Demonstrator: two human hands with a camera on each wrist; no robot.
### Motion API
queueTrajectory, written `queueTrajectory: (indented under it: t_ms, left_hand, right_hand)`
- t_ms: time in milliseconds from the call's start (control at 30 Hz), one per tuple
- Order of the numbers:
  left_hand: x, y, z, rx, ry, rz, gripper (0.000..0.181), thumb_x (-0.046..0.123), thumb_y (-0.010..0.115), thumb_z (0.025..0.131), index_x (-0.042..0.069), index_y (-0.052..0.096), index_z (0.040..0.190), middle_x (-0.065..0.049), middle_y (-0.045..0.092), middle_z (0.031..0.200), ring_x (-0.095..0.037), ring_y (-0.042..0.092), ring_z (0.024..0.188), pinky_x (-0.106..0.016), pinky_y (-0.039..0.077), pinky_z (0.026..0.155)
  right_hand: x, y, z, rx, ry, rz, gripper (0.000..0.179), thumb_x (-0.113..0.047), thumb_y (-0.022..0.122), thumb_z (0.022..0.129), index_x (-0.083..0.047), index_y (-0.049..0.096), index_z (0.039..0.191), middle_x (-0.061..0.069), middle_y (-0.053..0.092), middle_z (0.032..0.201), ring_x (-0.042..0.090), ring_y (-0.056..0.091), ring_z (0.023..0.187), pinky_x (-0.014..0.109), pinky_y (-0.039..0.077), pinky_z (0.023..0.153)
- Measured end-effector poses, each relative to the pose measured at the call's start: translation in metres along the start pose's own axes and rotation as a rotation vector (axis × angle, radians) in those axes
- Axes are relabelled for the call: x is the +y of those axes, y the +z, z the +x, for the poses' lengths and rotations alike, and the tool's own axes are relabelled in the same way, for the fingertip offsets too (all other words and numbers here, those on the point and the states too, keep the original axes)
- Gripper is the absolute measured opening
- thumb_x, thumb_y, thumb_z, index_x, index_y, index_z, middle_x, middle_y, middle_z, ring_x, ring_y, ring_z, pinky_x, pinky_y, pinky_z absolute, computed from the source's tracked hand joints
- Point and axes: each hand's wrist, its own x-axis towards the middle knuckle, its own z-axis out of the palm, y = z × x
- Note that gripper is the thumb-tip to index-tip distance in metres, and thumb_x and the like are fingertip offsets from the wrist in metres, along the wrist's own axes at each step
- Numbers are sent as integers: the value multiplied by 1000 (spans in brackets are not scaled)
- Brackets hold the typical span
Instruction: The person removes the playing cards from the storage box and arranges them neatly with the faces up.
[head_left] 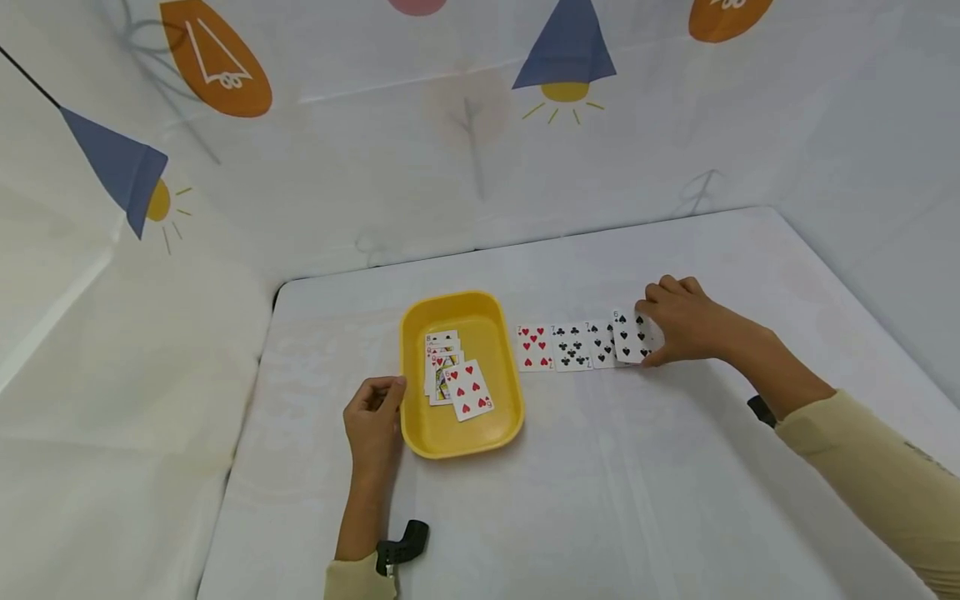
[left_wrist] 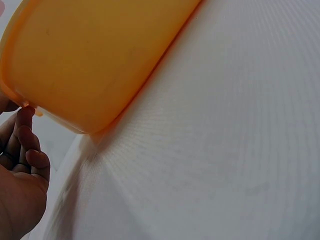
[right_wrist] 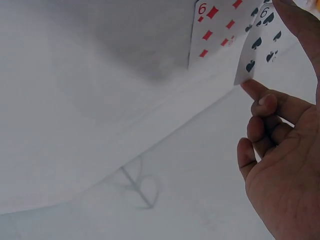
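My right hand (head_left: 686, 321) pinches the six of spades playing card (head_left: 627, 337) by its opposite edges, with the card tilted up off the table. In the right wrist view, a six of diamonds (right_wrist: 212, 32) lies beside it. To the left runs a row of a seven of hearts (head_left: 535, 348), a seven of clubs (head_left: 572, 347) and a seven of spades (head_left: 599, 345), the last partly covered. My left hand (head_left: 372, 417) pinches the left rim of a yellow tray (head_left: 461, 444). Inside the tray several overlapping cards lie under a six of hearts (head_left: 469, 390).
The white-covered table (head_left: 555, 517) has its far edge against a white cloth wall (head_left: 375, 183) with printed lamps and bulbs. Another cloth wall (head_left: 97, 350) stands on the left. A black strap device (head_left: 403, 543) sits at my left wrist.
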Motion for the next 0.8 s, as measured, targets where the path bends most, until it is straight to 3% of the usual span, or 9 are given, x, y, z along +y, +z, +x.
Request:
queueTrajectory:
  t_ms: [433,800]
  left_hand:
    - [-1,0,0,0,7,15,29,35,75,91,7,73,97,-8,66,87,-19,59,75,-20,50,63]
    - [0,1,0,-4,1,14,28,34,75,91,7,73,98,-8,66,88,-19,59,76,-20,51,65]
  right_hand:
    - [20,4,-15,-57,61,12,81,-47,92,62,4,64,118,14,55,108,34,43,103,55,34,87]
    - [37,11,-24,-59,78,22,81,-48,92,62,4,64,117,13,54,106,34,43,102,54,34,87]
